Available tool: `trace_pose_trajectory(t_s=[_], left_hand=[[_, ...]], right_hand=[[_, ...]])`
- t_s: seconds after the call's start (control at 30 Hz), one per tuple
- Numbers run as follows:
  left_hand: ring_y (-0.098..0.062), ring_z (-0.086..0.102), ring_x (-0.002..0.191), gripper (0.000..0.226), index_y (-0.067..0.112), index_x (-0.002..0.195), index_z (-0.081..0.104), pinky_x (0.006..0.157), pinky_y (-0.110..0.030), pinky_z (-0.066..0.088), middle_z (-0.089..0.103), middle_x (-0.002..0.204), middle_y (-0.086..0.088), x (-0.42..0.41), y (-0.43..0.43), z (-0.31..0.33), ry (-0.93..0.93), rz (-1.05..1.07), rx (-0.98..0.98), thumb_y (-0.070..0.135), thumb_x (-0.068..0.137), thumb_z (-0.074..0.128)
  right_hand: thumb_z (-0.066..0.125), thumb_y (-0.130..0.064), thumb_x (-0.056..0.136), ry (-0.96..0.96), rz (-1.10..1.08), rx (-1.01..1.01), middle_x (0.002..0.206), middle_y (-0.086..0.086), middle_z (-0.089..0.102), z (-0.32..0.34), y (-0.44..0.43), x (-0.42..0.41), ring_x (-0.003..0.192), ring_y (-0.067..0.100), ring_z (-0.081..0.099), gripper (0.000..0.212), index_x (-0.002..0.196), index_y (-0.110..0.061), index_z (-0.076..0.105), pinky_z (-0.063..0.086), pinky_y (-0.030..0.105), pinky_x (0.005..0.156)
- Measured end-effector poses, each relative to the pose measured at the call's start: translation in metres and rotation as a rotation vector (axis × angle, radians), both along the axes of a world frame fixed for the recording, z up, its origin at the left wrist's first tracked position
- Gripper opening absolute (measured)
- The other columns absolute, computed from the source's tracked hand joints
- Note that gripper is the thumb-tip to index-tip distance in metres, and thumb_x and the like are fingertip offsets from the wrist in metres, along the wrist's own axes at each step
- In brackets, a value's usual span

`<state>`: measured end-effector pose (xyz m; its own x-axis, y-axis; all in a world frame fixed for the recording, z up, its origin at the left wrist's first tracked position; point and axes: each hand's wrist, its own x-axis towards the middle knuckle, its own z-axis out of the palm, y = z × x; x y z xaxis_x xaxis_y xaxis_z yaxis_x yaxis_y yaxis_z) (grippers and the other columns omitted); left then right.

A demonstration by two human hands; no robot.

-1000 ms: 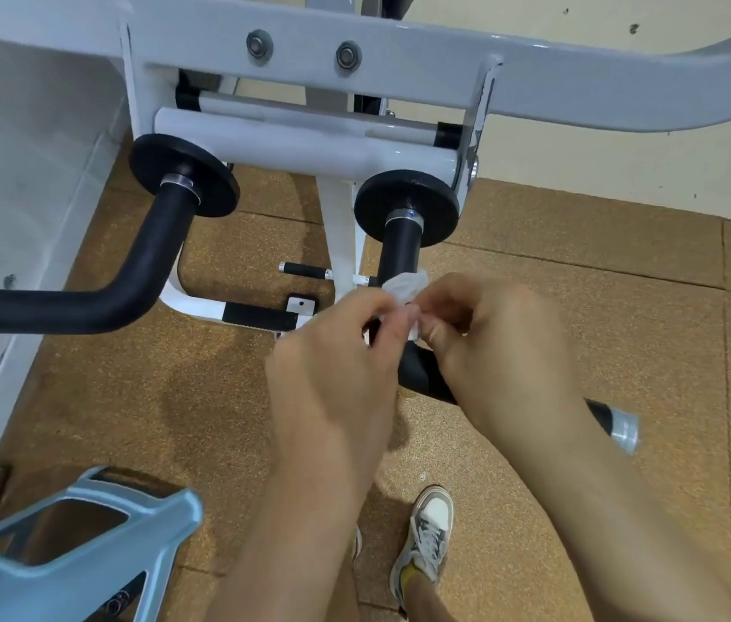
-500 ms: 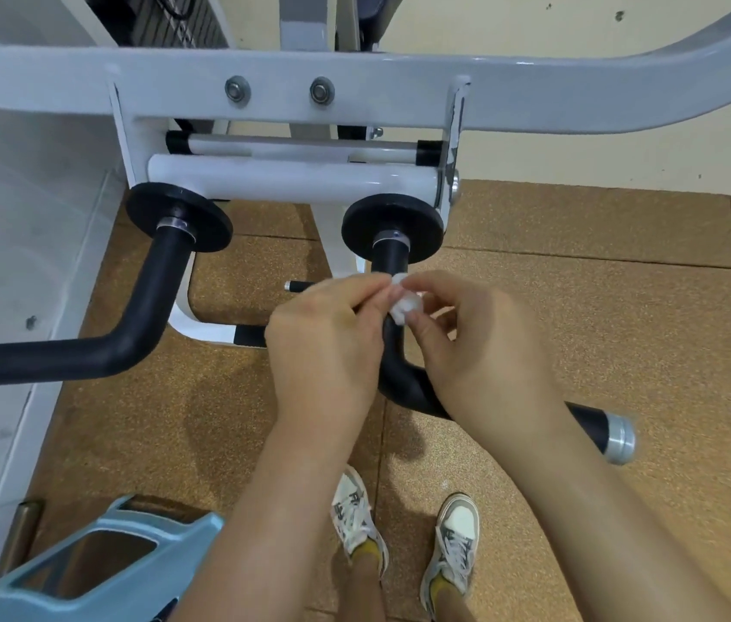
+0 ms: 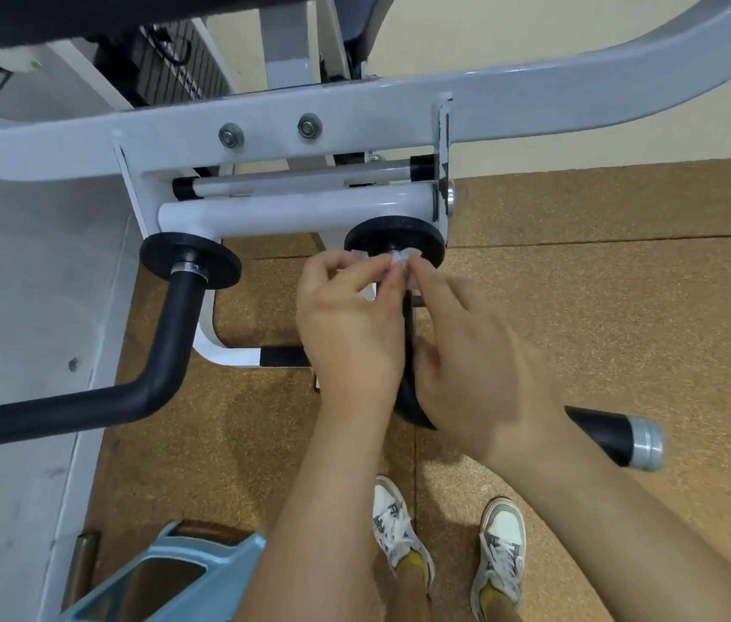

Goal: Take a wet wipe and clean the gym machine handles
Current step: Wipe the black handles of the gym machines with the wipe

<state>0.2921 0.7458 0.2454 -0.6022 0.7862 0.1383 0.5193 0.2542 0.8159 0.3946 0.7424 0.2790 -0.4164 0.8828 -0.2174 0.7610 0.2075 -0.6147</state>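
Observation:
A small crumpled white wet wipe (image 3: 401, 259) is pinched between the fingertips of my left hand (image 3: 350, 329) and my right hand (image 3: 471, 356). It sits against the top of the right black handle (image 3: 597, 430), just below that handle's black round flange (image 3: 393, 237). Both hands cover the handle's upright part; its lower bend and silver end cap stick out to the right. The left black handle (image 3: 175, 334) bends down and to the left, untouched.
The white machine frame (image 3: 354, 105) crosses overhead, with a white crossbar under it. A light blue plastic part (image 3: 175, 576) sits at the bottom left. A grey wall panel runs along the left. My two sneakers stand on the brown cork floor (image 3: 601, 307).
Both hands, with the wipe between their fingertips, have slid up the right handle toward its black flange. The view has tilted up, and more of the machine shows above.

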Motion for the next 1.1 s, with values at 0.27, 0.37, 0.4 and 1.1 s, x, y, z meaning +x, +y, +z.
trace_pose_trajectory(t_s=[0.27,0.37,0.4,1.1], left_hand=[[-0.003,0.064,0.076,0.006,0.021,0.084,0.077,0.077,-0.028,0.053,0.071,0.080,0.009,-0.011,0.011,0.006,-0.057,-0.014,-0.055,0.021,0.084,0.071],[-0.004,0.065,0.072,0.013,0.028,0.074,0.072,0.072,-0.027,0.055,0.070,0.074,0.010,-0.010,0.010,0.003,-0.274,0.164,-0.071,0.018,0.083,0.072],[-0.007,0.066,0.072,0.015,0.028,0.073,0.071,0.072,-0.030,0.056,0.070,0.074,0.008,-0.011,0.010,0.000,-0.321,0.200,-0.063,0.016,0.083,0.072],[-0.021,0.073,0.084,0.009,0.008,0.077,0.072,0.077,-0.033,0.059,0.076,0.083,-0.007,-0.010,0.016,0.012,-0.948,0.331,-0.062,0.000,0.075,0.076]], right_hand=[[0.042,-0.015,0.091,0.105,0.032,-0.046,0.139,-0.004,0.043,-0.011,0.012,0.001,0.117,0.020,0.050,0.065,0.150,-0.025,0.019,0.043,0.031,0.083],[0.044,-0.012,0.087,0.090,0.013,0.052,0.134,0.002,0.040,-0.018,0.017,-0.008,0.117,0.024,0.042,0.060,0.145,-0.023,0.033,0.032,0.023,0.082],[0.042,-0.012,0.085,0.084,0.014,0.077,0.132,0.003,0.039,-0.020,0.018,-0.012,0.116,0.024,0.039,0.059,0.143,-0.022,0.038,0.028,0.022,0.083],[0.045,-0.002,0.084,0.474,-0.301,-0.217,0.104,-0.011,0.063,-0.014,0.036,-0.009,0.094,-0.002,0.053,0.046,0.106,-0.034,0.070,0.037,0.002,0.079]])
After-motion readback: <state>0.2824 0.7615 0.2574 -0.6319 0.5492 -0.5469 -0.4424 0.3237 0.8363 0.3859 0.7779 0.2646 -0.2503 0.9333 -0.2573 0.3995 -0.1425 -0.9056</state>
